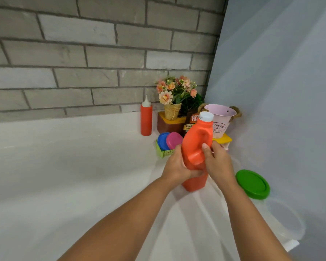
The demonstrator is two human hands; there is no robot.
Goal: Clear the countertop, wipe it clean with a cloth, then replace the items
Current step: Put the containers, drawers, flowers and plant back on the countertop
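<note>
An orange jug-shaped bottle (pixel 196 146) with a white cap is held upright, tilted slightly right, above the white countertop (pixel 64 176). My left hand (pixel 174 167) wraps its lower left side and my right hand (pixel 217 162) grips its right side, thumb on the handle. No cloth is in view. Behind the bottle, at the back right corner, stand a red squeeze bottle (pixel 146 118), a flower pot (pixel 172 110) on a red and yellow block, a brown packet (pixel 191 123) and a pink bucket (pixel 221 119).
A green basket (pixel 165 152) holds a blue and a pink lid beside my left hand. A clear container with a green lid (pixel 252 183) sits at the right, with a clear tub (pixel 286 221) nearer. A grey brick wall backs the counter; a pale backdrop closes the right.
</note>
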